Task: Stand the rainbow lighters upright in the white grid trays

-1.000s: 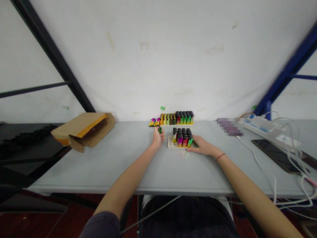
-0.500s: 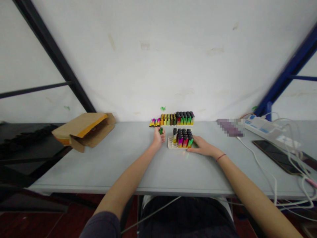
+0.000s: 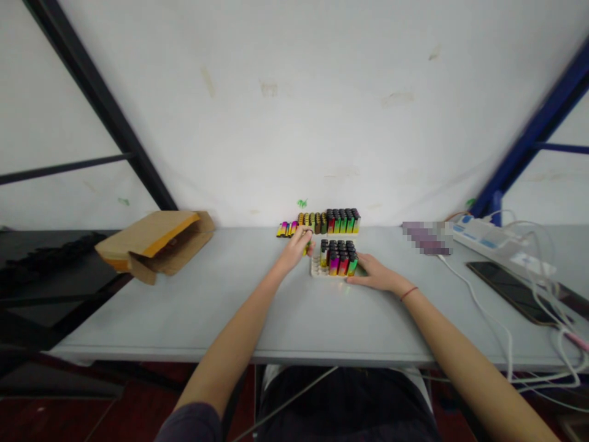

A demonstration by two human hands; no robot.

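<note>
A pale grey, flat worktop (image 3: pixel 207 294) spans the lower middle of the frame; near its centre sits a white, low, rectangular rack (image 3: pixel 322 276), with upright black-topped, multicoloured lighters (image 3: pixel 338 261) filling its right part and bare holes (image 3: pixel 315 263) at its left end. The right hand (image 3: pixel 380 274) rests at the rack's right end, thumb and fingers spread. The left hand (image 3: pixel 293 248), nearer the holes, pinches a slim yellow-green lighter (image 3: pixel 307 248), partly hidden, its long axis roughly upright; the holes lie just below and right of those fingers in the frame
</note>
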